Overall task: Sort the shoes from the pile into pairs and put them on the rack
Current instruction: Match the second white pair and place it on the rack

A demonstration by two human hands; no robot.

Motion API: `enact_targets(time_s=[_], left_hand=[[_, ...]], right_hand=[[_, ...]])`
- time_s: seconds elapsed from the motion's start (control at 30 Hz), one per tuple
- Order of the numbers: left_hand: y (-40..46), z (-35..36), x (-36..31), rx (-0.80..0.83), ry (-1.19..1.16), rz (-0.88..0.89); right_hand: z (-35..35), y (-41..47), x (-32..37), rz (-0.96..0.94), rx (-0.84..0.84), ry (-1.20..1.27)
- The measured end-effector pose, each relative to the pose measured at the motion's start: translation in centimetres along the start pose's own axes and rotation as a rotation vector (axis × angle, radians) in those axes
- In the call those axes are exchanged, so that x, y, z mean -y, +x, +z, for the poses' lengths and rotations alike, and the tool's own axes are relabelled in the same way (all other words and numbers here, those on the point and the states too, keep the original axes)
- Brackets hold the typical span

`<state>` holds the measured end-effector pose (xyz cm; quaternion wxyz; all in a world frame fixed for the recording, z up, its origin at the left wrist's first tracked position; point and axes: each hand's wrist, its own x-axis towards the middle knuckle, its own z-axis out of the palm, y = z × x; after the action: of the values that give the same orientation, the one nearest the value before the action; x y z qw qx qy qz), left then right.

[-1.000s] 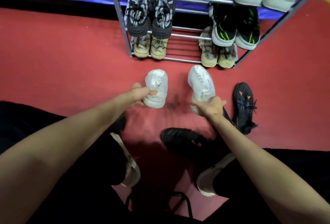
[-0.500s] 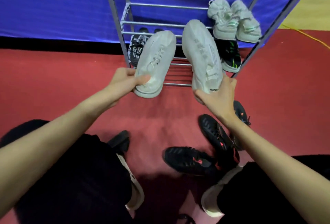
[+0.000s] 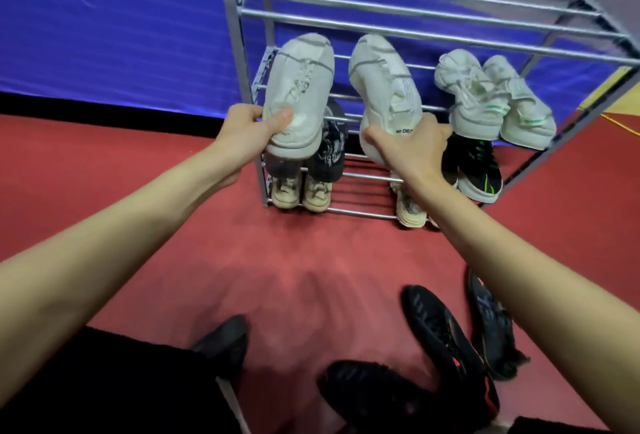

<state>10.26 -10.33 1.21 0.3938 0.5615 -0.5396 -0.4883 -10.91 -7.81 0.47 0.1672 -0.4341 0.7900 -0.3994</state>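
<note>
My left hand (image 3: 244, 134) grips the heel of a white sneaker (image 3: 299, 87), toe pointing up and away. My right hand (image 3: 412, 146) holds the heel of the matching white sneaker (image 3: 384, 83). Both shoes hover in front of the left half of the second shelf of the grey metal rack (image 3: 415, 14). On that shelf's right side sits a white pair with green stripes (image 3: 491, 97). Three black shoes lie on the red floor near my legs (image 3: 440, 333), (image 3: 491, 326), (image 3: 374, 388).
Lower shelves hold a black-and-white pair (image 3: 329, 149), a black pair with green marks (image 3: 479, 170), and two beige pairs (image 3: 301, 191), (image 3: 410, 208) at the bottom. The top shelf carries nothing. A blue wall (image 3: 121, 45) stands behind the rack.
Both hands have lifted the white sneakers from the floor up and forward to the rack's second shelf level. The view has tilted up with them.
</note>
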Motion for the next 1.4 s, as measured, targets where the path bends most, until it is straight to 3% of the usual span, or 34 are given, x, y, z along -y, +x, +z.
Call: enact_targets(time_s=[0.4, 0.97, 1.07, 1.2, 1.4], left_hand=[[9.4, 1.0, 0.7, -0.092, 0.065, -0.037], [12.3, 1.0, 2.7, -0.158, 0.197, -0.057], [11.8, 1.2, 2.5, -0.150, 0.270, -0.058], [10.9, 0.7, 2.7, -0.098, 0.326, -0.048], [7.0, 1.3, 3.1, -0.233, 0.499, 0.032]], right_hand=[[6.9, 5.5, 3.1, 0.101, 0.033, -0.041], [11.4, 6.7, 4.4, 0.119, 0.111, 0.034], [11.1, 6.5, 3.7, 0.069, 0.154, 0.062], [10.3, 5.4, 1.7, -0.133, 0.217, 0.107], [8.8, 3.5, -0.2, -0.333, 0.208, 0.059]])
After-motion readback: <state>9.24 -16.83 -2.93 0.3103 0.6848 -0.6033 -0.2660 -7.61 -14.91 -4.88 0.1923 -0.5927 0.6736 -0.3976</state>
